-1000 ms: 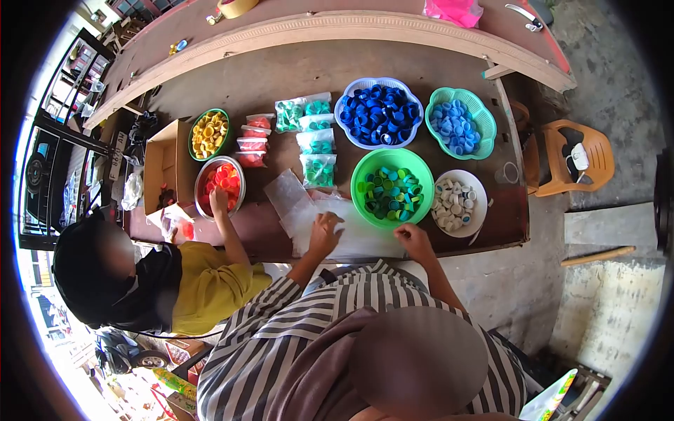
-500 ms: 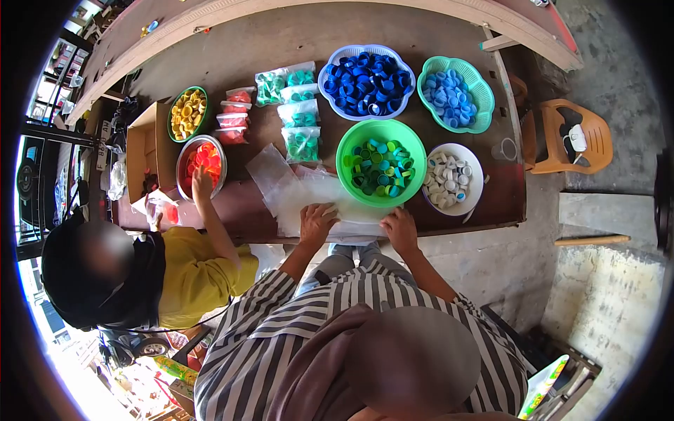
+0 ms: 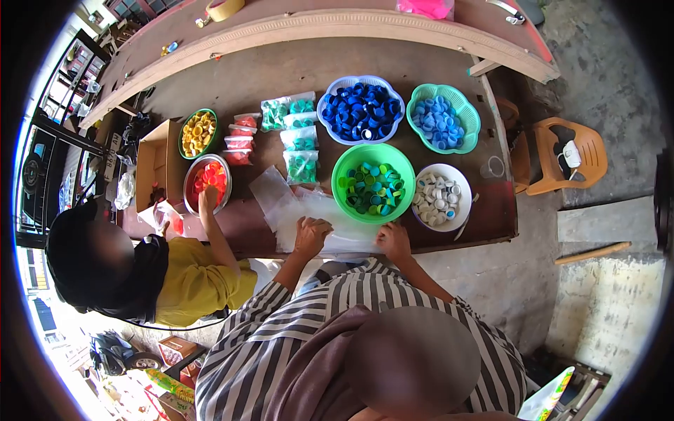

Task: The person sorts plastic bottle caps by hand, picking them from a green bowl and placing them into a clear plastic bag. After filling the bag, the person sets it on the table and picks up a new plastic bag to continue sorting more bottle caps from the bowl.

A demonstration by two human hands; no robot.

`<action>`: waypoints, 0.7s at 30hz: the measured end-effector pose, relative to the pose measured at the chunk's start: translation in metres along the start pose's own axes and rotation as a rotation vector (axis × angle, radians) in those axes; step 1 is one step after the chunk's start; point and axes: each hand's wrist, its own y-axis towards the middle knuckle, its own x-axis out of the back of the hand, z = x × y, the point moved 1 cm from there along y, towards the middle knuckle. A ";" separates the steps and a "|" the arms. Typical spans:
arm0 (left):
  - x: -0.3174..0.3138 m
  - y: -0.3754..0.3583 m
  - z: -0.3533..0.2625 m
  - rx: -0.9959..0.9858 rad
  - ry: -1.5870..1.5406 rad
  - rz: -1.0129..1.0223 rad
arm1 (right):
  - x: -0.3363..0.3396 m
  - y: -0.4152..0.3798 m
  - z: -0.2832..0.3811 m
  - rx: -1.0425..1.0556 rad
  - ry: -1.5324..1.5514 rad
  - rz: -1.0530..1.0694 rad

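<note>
A stack of clear plastic bags (image 3: 295, 214) lies at the table's front edge, with one plastic bag (image 3: 351, 242) stretched between my hands. My left hand (image 3: 311, 237) is closed, its curled fingers at the left side of this bag. On the right, my right hand (image 3: 394, 241) has its fingers bent together at the other end, slightly blurred. Just beyond my hands stands a green basin (image 3: 339, 196) of green and teal bottle caps (image 3: 372, 186). Beside it, a white bowl (image 3: 467, 203) holds white caps (image 3: 437, 196).
Dark blue caps (image 3: 360, 109) and light blue caps (image 3: 439, 123) fill two baskets farther back. Filled bags of teal caps (image 3: 302, 165) and red caps (image 3: 239, 144) lie left of centre. A co-worker (image 3: 200, 281) at left reaches into a bowl of red caps (image 3: 210, 175).
The view has tilted, so the table sits lower in the picture. My hands stay at the plastic bags, the right shifting slightly. The co-worker's hand remains at the red caps.
</note>
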 end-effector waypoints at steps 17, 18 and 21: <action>0.082 0.054 -0.007 0.070 -0.360 -0.220 | 0.123 0.050 -0.021 -0.134 0.825 0.080; 0.089 0.060 -0.010 0.147 -0.434 -0.182 | 0.131 0.055 -0.027 -0.177 0.880 0.043; 0.091 0.075 -0.013 0.286 -0.736 -0.111 | 0.145 0.067 -0.035 -0.233 1.058 -0.015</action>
